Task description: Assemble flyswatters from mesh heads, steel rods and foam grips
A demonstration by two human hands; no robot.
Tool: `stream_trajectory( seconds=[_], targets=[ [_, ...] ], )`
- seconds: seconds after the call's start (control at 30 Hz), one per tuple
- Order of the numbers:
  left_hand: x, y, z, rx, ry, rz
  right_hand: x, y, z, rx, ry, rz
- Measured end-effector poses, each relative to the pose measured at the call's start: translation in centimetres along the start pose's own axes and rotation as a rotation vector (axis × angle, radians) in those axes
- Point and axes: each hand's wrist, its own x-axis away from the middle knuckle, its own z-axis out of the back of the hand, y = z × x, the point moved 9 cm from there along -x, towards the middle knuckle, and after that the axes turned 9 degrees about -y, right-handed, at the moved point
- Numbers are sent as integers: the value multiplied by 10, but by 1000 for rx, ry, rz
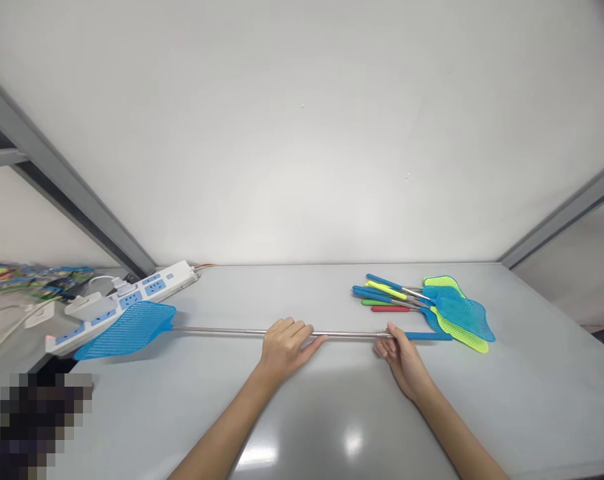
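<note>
A blue fly swatter (127,331) with a long metal telescopic rod lies across the space in front of me, its mesh head at the left and its blue handle at the right. My left hand (287,348) is closed over the middle of the rod, thumb pointing right. Close to the blue handle, my right hand (402,357) grips the rod between thumb and fingers. Behind my right hand lies a pile of shorter fly swatters (457,310), with blue and yellow-green heads and blue, yellow, green and red handles.
At the left a white power strip (175,277) carries plugged-in adapters (89,307), partly behind the swatter's head. Colourful items (37,277) lie beyond the frame post on that side. A white wall (302,133) rises behind the grey table (542,373).
</note>
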Motion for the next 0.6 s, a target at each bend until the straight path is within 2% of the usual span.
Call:
stream_trajectory(
  seconds=[0.1,0.3,0.43,0.6],
  targets=[
    [0,1,0,17,-10,13,3,-6,-3,-2,34,59],
    [2,7,10,27,48,-31,4,-13,-22,33,-156,43],
    [1,3,12,36,64,-8,0,-13,-25,-14,-164,4],
    [-14,-1,19,236,46,43,-15,-12,-29,-97,-176,33]
  ],
)
